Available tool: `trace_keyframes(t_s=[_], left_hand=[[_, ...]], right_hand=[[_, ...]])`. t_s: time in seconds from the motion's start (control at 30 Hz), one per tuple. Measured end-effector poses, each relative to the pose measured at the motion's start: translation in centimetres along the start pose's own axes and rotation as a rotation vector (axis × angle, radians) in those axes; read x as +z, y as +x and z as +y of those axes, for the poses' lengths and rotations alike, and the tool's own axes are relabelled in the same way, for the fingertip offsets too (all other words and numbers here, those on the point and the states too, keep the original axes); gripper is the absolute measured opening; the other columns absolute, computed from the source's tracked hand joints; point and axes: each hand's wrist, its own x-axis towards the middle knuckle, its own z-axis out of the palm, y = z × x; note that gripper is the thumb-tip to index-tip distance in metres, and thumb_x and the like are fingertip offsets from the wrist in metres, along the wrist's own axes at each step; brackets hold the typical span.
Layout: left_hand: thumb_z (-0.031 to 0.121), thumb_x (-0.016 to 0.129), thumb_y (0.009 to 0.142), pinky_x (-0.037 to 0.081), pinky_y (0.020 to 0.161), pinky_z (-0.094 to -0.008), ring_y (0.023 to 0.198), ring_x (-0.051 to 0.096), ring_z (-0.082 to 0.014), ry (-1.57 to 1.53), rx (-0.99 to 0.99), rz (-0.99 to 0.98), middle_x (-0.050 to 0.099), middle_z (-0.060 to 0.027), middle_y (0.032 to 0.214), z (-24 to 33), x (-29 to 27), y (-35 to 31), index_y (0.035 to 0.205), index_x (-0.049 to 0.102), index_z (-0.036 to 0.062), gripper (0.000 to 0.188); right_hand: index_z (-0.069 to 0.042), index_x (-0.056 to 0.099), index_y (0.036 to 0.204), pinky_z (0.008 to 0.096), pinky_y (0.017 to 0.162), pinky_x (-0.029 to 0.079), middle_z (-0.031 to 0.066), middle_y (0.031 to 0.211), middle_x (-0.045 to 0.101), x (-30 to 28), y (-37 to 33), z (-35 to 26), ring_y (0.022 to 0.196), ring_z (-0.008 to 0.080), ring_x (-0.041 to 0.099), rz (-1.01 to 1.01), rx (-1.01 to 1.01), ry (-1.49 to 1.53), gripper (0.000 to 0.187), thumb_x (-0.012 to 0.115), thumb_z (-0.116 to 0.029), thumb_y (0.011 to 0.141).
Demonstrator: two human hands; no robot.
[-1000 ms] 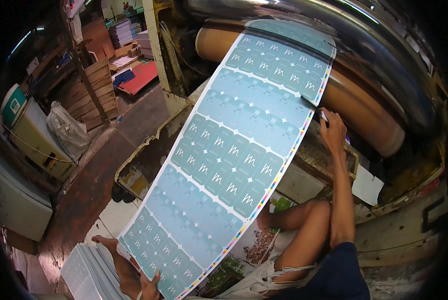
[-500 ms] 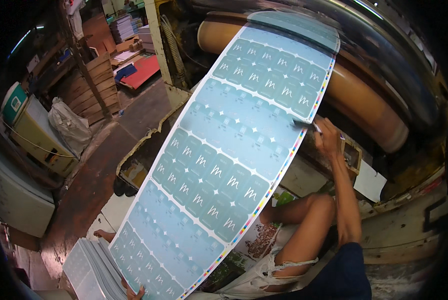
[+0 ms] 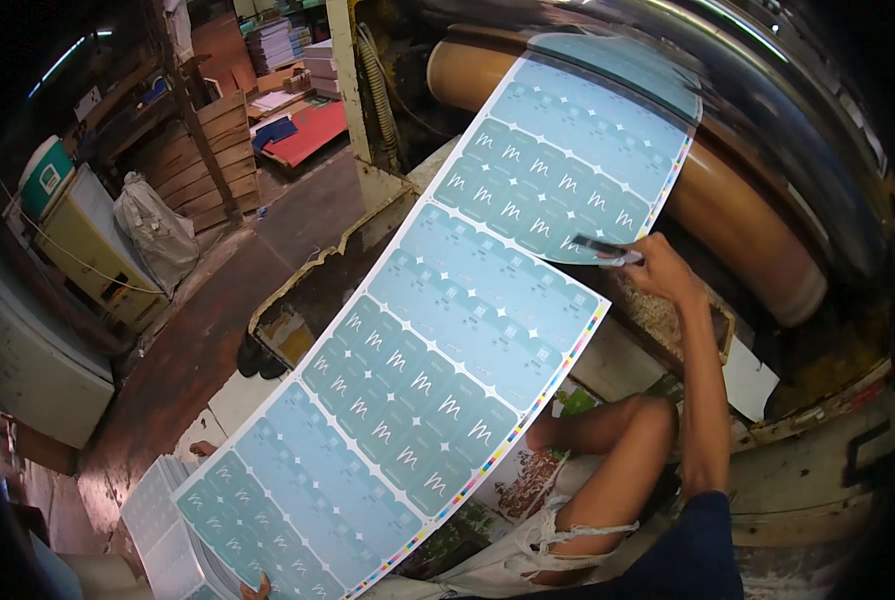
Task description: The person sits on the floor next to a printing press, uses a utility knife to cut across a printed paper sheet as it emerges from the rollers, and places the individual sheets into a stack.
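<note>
gripping a knife (image 3: 600, 245) and pinching a printed sheet (image 3: 393, 372), hands (image 3: 666, 268) (image 3: 255, 589) curled.

Left hand (image 3: 256, 588) mostly out of view, cut off at bottom edge; grip unclear. Knife (image 3: 595, 245): blade blurred, handle partly covered by right hand (image 3: 665, 268). Printed sheet (image 3: 438, 310): far end hazy, lost at glossy cylinder (image 3: 798, 110); finest print too small to read. Sheet hides middle of brown roller (image 3: 753, 225). Paper stack (image 3: 161, 525), navy sleeve (image 3: 673, 560) cropped below.
</note>
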Motion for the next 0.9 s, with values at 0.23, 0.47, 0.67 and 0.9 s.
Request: trace_keyframes(t_s=[0.23,0.47,0.67,0.9], left_hand=[[0.004,0.072,0.084,0.039,0.100,-0.0351,0.118,0.049,-0.0218,0.045,0.066,0.012,0.052,-0.0116,0.130,-6.0,-6.8,1.2,0.137,0.042,-0.0006,0.062],[0.001,0.073,0.083,0.047,0.089,-0.0324,0.105,0.057,-0.0195,0.084,0.085,0.025,0.061,-0.0082,0.117,-10.9,-5.1,11.6,0.129,0.051,0.0008,0.051],[0.000,0.070,0.085,0.049,0.066,-0.0269,0.081,0.061,-0.0151,0.037,0.224,0.025,0.066,-0.0043,0.101,-13.3,3.3,15.2,0.119,0.058,0.0005,0.036],[-0.003,0.068,0.086,0.047,0.080,-0.0271,0.090,0.059,-0.0148,-0.002,0.215,-0.025,0.066,-0.0038,0.107,-21.9,5.0,23.0,0.125,0.058,-0.0025,0.041]], right_hand=[[0.001,0.073,0.096,0.0311,0.039,0.043,0.0068,0.057,0.061,4.7,-8.4,-1.9,0.040,0.0136,0.053,-0.009,0.327,0.222,0.023,0.072,-0.018,0.083],[0.001,0.073,0.094,0.0307,0.040,0.045,0.0104,0.057,0.063,7.1,-8.9,-3.3,0.040,0.0156,0.056,-0.032,0.269,0.154,0.026,0.073,-0.023,0.085],[0.002,0.073,0.093,0.0300,0.041,0.044,0.0101,0.055,0.060,8.1,-10.8,-4.8,0.040,0.0159,0.055,-0.147,0.351,0.114,0.029,0.074,-0.025,0.084],[0.005,0.072,0.089,0.0281,0.037,0.041,0.0062,0.052,0.055,12.0,-11.5,-2.8,0.037,0.0137,0.051,-0.180,0.266,0.171,0.036,0.076,-0.030,0.083]])
